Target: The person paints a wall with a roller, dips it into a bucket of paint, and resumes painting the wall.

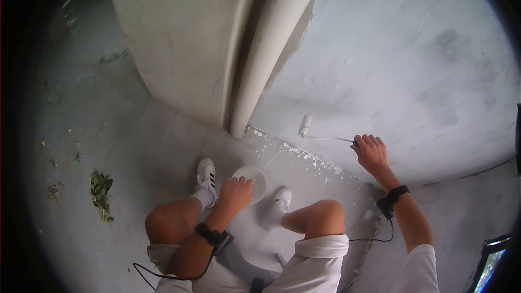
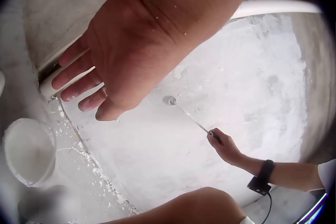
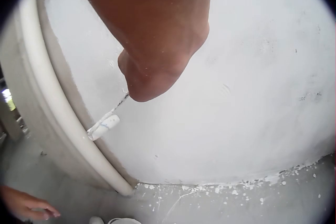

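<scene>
A small paint roller (image 1: 305, 125) lies against the wall near its lower part, its thin metal rod running to a dark handle. My right hand (image 1: 372, 154) grips that handle; in the right wrist view the roller (image 3: 105, 127) is beside the pipe. Over the edge of a white bucket (image 1: 257, 182) hangs my left hand (image 1: 236, 193) in the head view. The left wrist view shows the left hand (image 2: 115, 56) with fingers extended and spread, holding nothing, pale specks on the fingertips, apart from the bucket (image 2: 30, 152).
A pale vertical pipe (image 1: 271, 38) stands in the wall corner. White paint flecks (image 1: 304, 157) line the floor edge. A bunch of green leaves (image 1: 101, 190) lies on the floor at the left. My knees and white shoes flank the bucket. Cables hang from both wrists.
</scene>
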### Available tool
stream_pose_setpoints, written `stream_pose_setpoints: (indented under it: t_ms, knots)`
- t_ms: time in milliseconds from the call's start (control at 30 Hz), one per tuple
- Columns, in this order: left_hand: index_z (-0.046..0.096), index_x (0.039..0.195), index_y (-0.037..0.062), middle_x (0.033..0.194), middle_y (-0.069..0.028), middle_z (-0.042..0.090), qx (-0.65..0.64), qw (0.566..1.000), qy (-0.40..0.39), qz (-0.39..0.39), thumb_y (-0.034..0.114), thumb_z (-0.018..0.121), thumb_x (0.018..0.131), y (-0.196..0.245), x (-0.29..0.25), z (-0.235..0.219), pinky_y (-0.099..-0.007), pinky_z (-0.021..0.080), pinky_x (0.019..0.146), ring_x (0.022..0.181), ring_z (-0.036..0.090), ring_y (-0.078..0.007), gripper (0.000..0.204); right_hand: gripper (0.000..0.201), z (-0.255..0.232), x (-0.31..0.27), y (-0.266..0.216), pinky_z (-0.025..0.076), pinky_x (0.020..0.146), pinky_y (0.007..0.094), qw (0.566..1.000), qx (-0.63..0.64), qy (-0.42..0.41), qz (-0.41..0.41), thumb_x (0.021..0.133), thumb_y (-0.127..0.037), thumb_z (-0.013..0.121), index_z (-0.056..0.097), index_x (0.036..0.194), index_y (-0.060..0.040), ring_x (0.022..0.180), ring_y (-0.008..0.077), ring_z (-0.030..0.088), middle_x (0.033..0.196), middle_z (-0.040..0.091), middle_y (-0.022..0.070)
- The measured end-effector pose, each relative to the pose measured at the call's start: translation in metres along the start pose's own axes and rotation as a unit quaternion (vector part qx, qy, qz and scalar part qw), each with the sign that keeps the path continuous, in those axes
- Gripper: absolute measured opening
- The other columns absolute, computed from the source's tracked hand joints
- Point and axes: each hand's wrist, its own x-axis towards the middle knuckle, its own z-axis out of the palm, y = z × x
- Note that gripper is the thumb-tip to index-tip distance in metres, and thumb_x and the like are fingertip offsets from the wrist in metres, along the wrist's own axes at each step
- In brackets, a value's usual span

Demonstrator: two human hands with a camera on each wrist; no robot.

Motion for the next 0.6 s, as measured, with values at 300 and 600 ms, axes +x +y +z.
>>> stream_pose_setpoints:
  t_ms: [300, 600]
  knots:
    - [0.062, 0.094, 0.0061, 0.089, -0.0119, 0.067, -0.016, 0.997, -0.072, -0.007, 0.029, 0.059, 0.088, 0.0, 0.003, -0.009, -0.0465, 0.052, 0.074, 0.08, 0.068, -0.0301, 0.024, 0.021, 0.034, -0.011, 0.0, 0.048, 0.06, 0.0399, 0.995, 0.003, -0.032, 0.095, 0.086, -0.025, 0.069, 0.057, 0.087, -0.0088, 0.073, 0.0246, 0.062, 0.075, 0.059, 0.0047]
    - [0.063, 0.092, 0.0067, 0.087, -0.011, 0.068, -0.022, 1.0, -0.021, -0.006, 0.029, 0.059, 0.087, 0.003, 0.005, -0.01, -0.0458, 0.053, 0.074, 0.079, 0.069, -0.0302, 0.023, 0.035, 0.008, -0.056, -0.039, 0.043, 0.05, 0.0339, 0.914, 0.271, -0.063, 0.293, 0.098, -0.038, 0.054, 0.054, 0.082, -0.0071, 0.053, 0.0201, 0.052, 0.063, 0.051, 0.0016]
